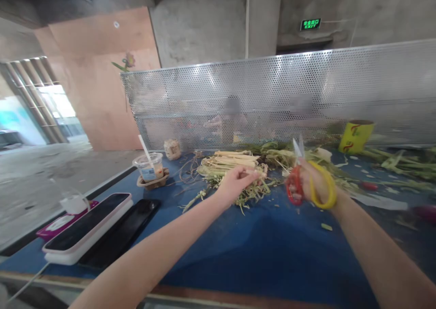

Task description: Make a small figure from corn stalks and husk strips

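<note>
Across the blue desk [265, 245], the step in hand seems to be the sorting or trimming of a pale bundle of dry stalks [226, 166]; for a cut, the scissors [299, 154] would need to be brought leftward and the fingers there kept clear. Toward the near left corner, a pink-edged phone [90, 220] and a black phone [119, 233] are laid side by side. Farther along the left edge, a lidded cup [150, 168] with a straw is set in a cardboard holder [164, 176]. Near the middle of the far edge, the bundle is spread, its right end reached by the left hand [238, 181]; the fingers are drawn together, but whether a piece is pinched cannot be told. The bundle lies just beyond that hand, apparently touching it. Farther right, the scissors are grasped by the right hand [305, 177], apart from the bundle, with the blades pointed toward the far edge. Near the far right corner, a yellow cylinder [356, 136] is stood beside loose green stalks [391, 159].
</note>
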`<state>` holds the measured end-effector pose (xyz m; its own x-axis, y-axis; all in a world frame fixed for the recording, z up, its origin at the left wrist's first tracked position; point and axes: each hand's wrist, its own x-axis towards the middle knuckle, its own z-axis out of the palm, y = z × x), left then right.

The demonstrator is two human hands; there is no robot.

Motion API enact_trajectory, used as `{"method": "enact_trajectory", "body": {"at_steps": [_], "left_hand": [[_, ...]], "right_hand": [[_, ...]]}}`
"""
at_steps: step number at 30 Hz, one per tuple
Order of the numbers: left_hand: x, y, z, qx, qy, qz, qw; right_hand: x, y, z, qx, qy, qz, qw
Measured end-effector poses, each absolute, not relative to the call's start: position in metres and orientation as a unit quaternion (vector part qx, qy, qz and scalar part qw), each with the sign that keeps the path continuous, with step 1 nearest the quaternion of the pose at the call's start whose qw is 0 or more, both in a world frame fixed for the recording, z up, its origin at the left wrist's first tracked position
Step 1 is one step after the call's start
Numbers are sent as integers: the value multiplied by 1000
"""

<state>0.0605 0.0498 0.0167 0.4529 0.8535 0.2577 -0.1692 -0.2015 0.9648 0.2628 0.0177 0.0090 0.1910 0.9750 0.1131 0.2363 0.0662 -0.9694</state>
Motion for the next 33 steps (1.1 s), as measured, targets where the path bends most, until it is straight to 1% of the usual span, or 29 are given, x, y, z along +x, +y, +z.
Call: {"method": "enact_trajectory", "body": {"at_steps": [2,4,8,9,11,14,21,24,27,29,33], "left_hand": [[43,38,8,621,292,451,571],[31,29,1,576,311,467,594],[22,25,-8,502,318,515,618],[21,26,-10,493,317,513,628],[22,27,-11,497,312,502,635],[23,25,-8,524,304,500,619],[22,23,-6,511,308,547,587],[22,26,-11,499,301,539,609],[21,27,-13,480,289,507,655],[20,26,-12,487,286,488,666],[17,24,-8,546,284,493,615]], "right_hand": [[246,15,5,-559,-515,383,525],[227,12,0,-535,-521,400,531],[188,4,-10,-466,-569,461,496],[180,2,-12,-460,-581,463,487],[171,1,-12,-476,-597,420,490],[169,0,-11,-496,-597,383,501],[178,-3,-13,-453,-607,420,501],[178,-1,-17,-452,-598,420,511],[181,3,-22,-450,-549,456,537],[184,7,-25,-435,-531,484,543],[190,10,-25,-417,-537,497,539]]}}
